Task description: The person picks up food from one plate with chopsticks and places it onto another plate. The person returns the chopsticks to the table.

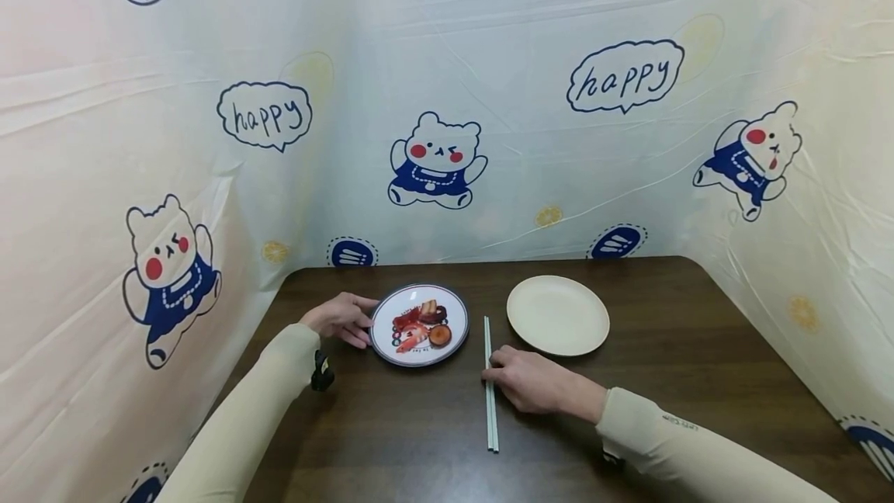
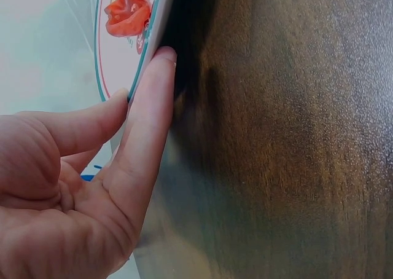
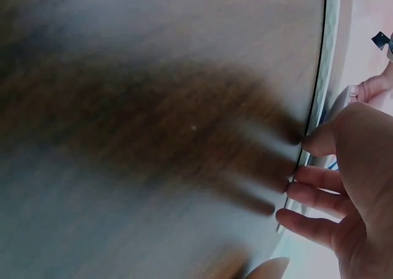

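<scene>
On the left, a white plate point(image 1: 412, 298) with a dark blue rim carries a picture of food and some lettering. My left hand point(image 1: 342, 318) pinches its left edge. In the left wrist view the thumb lies at the rim and a finger reaches under the plate point(image 2: 120, 70). A pair of pale green chopsticks point(image 1: 492, 421) lies lengthwise near the middle of the table. My right hand point(image 1: 531, 380) grips them around the middle, its fingertips point(image 3: 295, 188) and thumb along their sides.
A plain cream plate point(image 1: 557, 315) stands just beyond the right hand. Everything sits on a dark brown wooden table point(image 1: 391, 441). A pale curtain point(image 1: 517, 146) printed with cartoon bears surrounds the table's back and sides.
</scene>
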Available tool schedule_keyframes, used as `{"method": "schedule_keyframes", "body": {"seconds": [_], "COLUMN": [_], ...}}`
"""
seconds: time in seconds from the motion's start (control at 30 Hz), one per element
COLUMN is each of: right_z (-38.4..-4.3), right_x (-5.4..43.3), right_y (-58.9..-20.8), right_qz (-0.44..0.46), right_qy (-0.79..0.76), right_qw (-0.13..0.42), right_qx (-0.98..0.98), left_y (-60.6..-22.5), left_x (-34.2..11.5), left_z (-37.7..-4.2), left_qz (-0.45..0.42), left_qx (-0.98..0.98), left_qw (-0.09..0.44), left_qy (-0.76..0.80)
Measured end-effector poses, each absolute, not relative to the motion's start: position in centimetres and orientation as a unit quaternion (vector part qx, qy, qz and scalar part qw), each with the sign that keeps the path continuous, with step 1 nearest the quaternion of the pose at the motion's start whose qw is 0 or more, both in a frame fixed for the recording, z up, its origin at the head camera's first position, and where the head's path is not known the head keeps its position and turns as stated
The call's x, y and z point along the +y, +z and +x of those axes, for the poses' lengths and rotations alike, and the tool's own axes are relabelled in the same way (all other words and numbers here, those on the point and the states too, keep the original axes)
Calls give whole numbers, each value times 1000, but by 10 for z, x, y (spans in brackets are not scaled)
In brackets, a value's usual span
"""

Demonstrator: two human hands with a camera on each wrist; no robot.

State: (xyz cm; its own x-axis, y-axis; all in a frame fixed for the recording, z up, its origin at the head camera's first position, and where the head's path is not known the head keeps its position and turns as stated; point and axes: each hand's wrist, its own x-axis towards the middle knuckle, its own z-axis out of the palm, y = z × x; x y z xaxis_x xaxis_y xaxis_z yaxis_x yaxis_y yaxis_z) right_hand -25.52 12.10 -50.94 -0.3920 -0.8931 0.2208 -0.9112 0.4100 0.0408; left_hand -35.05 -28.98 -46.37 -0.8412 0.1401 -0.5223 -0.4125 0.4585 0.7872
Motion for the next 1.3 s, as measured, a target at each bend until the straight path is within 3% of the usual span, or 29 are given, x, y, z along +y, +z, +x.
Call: {"method": "schedule_keyframes", "body": {"seconds": [0.77, 1.3], "right_z": [-249, -245], "right_x": [123, 120], "right_y": [-516, -514], "right_qz": [526, 516], "right_qy": [25, 34], "right_qw": [126, 85], "right_qx": [-841, -852], "left_y": [-467, -463], "left_x": [-290, -289], "left_z": [-351, -350], "left_qz": [-86, -85], "left_qx": [813, 814], "left_qw": [267, 268], "left_qy": [510, 509]}}
